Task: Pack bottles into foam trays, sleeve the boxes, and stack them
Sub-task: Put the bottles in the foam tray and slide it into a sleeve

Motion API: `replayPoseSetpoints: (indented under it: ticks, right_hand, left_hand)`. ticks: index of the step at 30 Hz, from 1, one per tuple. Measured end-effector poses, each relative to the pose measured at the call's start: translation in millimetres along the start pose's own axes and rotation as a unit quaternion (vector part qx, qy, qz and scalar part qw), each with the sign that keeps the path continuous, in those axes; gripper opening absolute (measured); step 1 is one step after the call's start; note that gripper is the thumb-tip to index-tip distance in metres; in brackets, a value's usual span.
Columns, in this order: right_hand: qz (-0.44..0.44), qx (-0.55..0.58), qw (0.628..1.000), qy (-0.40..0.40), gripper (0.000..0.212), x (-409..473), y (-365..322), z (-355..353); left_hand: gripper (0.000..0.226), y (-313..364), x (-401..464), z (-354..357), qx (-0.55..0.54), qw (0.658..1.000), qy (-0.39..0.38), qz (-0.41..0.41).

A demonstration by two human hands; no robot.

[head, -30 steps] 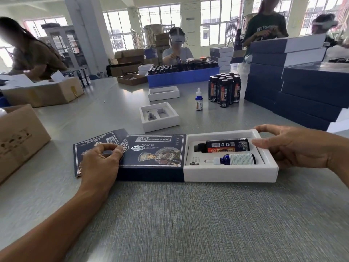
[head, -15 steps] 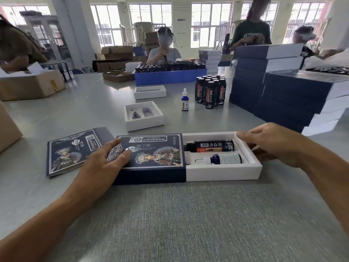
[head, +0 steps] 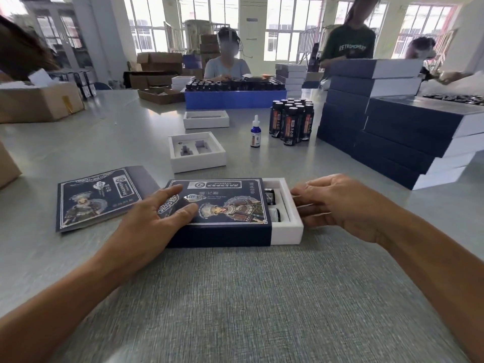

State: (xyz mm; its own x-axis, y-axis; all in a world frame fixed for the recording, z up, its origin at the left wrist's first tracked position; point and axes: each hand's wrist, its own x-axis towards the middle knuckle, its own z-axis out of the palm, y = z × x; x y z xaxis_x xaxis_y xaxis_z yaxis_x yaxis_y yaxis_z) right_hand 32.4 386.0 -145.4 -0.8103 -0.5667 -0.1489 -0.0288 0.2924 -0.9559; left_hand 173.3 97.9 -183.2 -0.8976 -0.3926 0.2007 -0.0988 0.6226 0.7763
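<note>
While L hand lies flat on sleeve, R hand fingers press tray end.

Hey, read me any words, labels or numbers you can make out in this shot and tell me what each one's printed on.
"RETROMOMENT", roughly, the last letters blurred: on the dark green T-shirt of the person standing at the back.
Printed sleeve under the left hand: title panel and characters, too blurred to read.
Flat sleeve beside it: print unreadable.
Dark bottles and dropper bottle: labels too small.
</note>
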Motion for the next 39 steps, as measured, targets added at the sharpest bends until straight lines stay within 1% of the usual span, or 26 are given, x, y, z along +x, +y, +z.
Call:
replayPoseSetpoints:
  ticks: [2, 5, 8, 10, 12, 14, 16, 21, 24, 28, 34, 39]
  right_hand:
    - [0.007, -0.007, 1.0, 0.01, 0.022, -0.6, -0.3, -0.1]
    - [0.011, -0.038, 0.999, 0.038, 0.015, -3.0, -1.1, 0.2]
    - [0.01, -0.067, 0.996, 0.058, 0.013, -5.4, -3.0, 0.7]
    - [0.01, -0.077, 0.995, 0.065, 0.012, -6.6, -3.6, 1.4]
    - [0.012, -0.076, 0.994, 0.073, 0.012, -7.1, -3.4, 2.2]
    - [0.008, -0.07, 0.995, 0.07, 0.013, -7.6, -3.1, 3.1]
    - [0.006, -0.061, 0.996, 0.062, 0.015, -7.8, -3.7, 3.7]
    - [-0.001, -0.03, 0.999, 0.028, 0.021, -7.0, -4.0, 11.9]
    - [-0.009, -0.036, 0.999, 0.032, 0.032, -6.3, -3.5, 17.9]
    - [-0.012, -0.045, 0.999, 0.02, 0.033, -6.2, -2.6, 25.0]
    - [-0.037, -0.06, 0.998, 0.006, 0.031, -6.0, -0.9, 34.3]
    - [-0.046, -0.057, 0.997, 0.005, 0.024, -4.8, 1.6, 34.7]
  left_hand:
    - [0.075, 2.3, -1.0, 2.2, 0.002, 1.0, 0.003, 0.005]
    - [0.076, 5.2, -2.4, 5.8, -0.004, 1.0, -0.001, 0.011]
    - [0.079, 6.2, -0.6, 6.5, -0.04, 0.999, 0.001, 0.005]
    - [0.075, 5.2, 0.1, 6.4, -0.058, 0.998, 0.014, 0.0]
    - [0.066, 3.5, 0.0, 8.1, -0.043, 0.999, 0.015, 0.002]
    - [0.063, 3.1, -1.1, 9.8, -0.024, 1.0, 0.012, 0.005]
    - [0.064, 4.2, -2.2, 10.0, -0.025, 1.0, 0.009, 0.003]
    - [0.084, 7.9, -4.6, 8.9, -0.042, 0.999, 0.003, -0.003]
    - [0.086, 8.5, -4.4, 9.1, -0.039, 0.999, 0.006, -0.006]
    - [0.084, 9.7, -4.3, 10.1, -0.035, 0.999, 0.008, -0.014]
    - [0.075, 9.4, -4.9, 12.0, -0.011, 1.0, 0.014, -0.019]
    - [0.07, 11.0, -6.5, 11.8, 0.001, 1.0, 0.016, -0.023]
